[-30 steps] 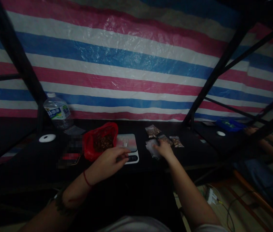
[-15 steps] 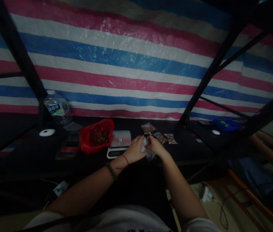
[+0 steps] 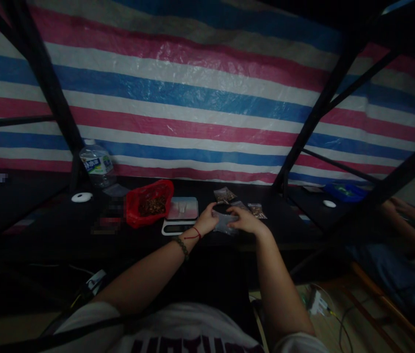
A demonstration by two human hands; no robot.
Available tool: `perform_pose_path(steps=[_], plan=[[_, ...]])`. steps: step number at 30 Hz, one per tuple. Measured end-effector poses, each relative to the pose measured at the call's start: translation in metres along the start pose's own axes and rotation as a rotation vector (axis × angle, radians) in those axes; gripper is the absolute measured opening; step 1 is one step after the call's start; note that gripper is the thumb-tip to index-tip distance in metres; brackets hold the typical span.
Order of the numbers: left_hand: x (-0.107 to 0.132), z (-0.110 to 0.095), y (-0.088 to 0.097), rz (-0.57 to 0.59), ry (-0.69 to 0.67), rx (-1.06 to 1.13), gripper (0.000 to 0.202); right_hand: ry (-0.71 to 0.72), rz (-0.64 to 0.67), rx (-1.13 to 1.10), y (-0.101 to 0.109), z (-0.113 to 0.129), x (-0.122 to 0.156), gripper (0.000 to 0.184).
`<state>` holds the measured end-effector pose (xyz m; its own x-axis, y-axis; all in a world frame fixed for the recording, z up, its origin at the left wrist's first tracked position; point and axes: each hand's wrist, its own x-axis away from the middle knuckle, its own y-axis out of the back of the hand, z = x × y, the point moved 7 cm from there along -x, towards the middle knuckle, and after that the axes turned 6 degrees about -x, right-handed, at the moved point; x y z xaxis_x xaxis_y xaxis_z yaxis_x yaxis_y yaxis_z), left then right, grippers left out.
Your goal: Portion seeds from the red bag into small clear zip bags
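Clear thin plastic, a small clear bag (image 3: pixel 224 223) is held between both hands just above the black worktop (image 3: pixel 288 228), right beside a digital kitchen scale (image 3: pixel 180 215). From the head view, the left hand (image 3: pixel 206 223) pinches the bag's left edge and the right hand (image 3: pixel 247 220) closes over its right side, with the fingers of both curled shut on the film. The light is too dim to tell whether the bag holds anything.

It looks very light, limp and slick. It would likely crumple or slide under a loose grip, so the top corners near the mouth seem the surest places to pinch.

Left of the scale sits an open red plastic bag (image 3: pixel 150 208) with brown pieces inside. Beyond the hands lie small filled packets (image 3: pixel 224 195). A water bottle (image 3: pixel 96 166) stands far left against the striped tarpaulin (image 3: pixel 192 98).
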<state>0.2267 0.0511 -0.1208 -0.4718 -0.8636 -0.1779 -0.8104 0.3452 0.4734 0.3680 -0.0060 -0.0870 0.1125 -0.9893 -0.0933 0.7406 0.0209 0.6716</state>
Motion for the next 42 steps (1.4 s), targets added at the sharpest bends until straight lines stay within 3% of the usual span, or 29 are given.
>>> perform_pose_path(steps=[2,5,9,15,23,26,30,34,38,42], plan=[[-0.003,0.003,0.001,-0.041,0.023,0.022,0.064,-0.015,0.058,-0.010,-0.002,-0.007,-0.001,0.030],[-0.008,0.008,0.000,-0.079,0.041,0.054,0.065,0.034,-0.036,0.006,0.000,-0.008,-0.009,0.019],[-0.009,0.018,-0.003,-0.088,0.064,0.075,0.076,0.118,-0.171,0.014,-0.004,-0.005,-0.014,0.031],[-0.008,0.027,-0.003,-0.107,0.083,0.070,0.094,0.165,-0.200,-0.088,-0.021,-0.005,-0.014,0.062],[0.003,0.010,0.006,0.073,0.004,0.000,0.118,0.160,-0.219,-0.115,-0.026,-0.015,-0.019,0.048],[0.003,0.004,0.014,0.093,0.004,-0.061,0.106,0.109,-0.260,-0.152,-0.019,-0.022,-0.019,0.046],[-0.002,0.001,0.025,0.023,0.009,-0.091,0.073,0.064,-0.300,-0.243,-0.013,-0.028,-0.018,0.045],[-0.003,0.006,0.022,-0.019,0.032,-0.067,0.043,0.058,-0.286,-0.358,-0.014,-0.032,-0.018,0.050],[0.000,0.016,0.012,-0.099,0.092,-0.031,0.039,0.099,-0.249,-0.480,-0.024,-0.027,-0.021,0.062],[0.001,0.020,0.007,-0.193,0.109,0.010,0.052,0.162,-0.213,-0.519,-0.032,-0.011,-0.023,0.046]])
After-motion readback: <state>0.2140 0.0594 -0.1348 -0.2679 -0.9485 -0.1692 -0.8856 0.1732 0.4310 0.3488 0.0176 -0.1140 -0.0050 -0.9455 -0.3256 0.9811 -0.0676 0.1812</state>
